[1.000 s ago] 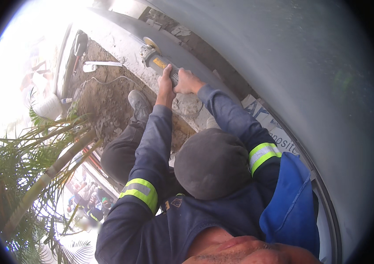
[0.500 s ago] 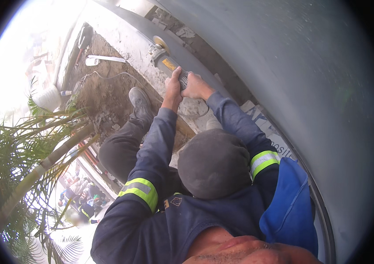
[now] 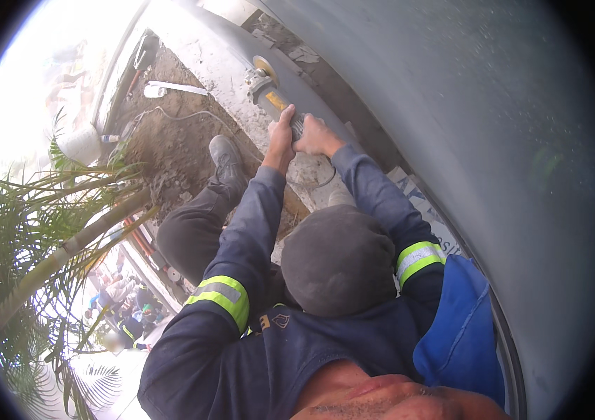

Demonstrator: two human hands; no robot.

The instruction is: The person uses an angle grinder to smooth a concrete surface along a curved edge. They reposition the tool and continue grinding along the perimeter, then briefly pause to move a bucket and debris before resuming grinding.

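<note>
An angle grinder (image 3: 267, 92) stretches away from me, its round tan disc (image 3: 265, 67) at the far end, beside the edge of a dusty pale ledge (image 3: 224, 59) and a smooth grey strip. Both my hands are closed round its body. My left hand (image 3: 281, 142) wraps it from the left, thumb along the top. My right hand (image 3: 317, 136) grips the rear part from the right. Whether the disc touches the surface I cannot tell. A thin dark cord (image 3: 329, 176) curves below my hands.
A large grey curved panel (image 3: 479, 140) fills the right side. Palm fronds (image 3: 24, 231) and a stem lean in from the left. My shoe (image 3: 225, 155) stands on brown soil, near a white strip (image 3: 178, 88) and a pale cable. Several people (image 3: 129, 315) are at the lower left.
The grinder and both hands sit slightly farther right in the picture; the background at the left has shifted right too. My grip looks the same.
</note>
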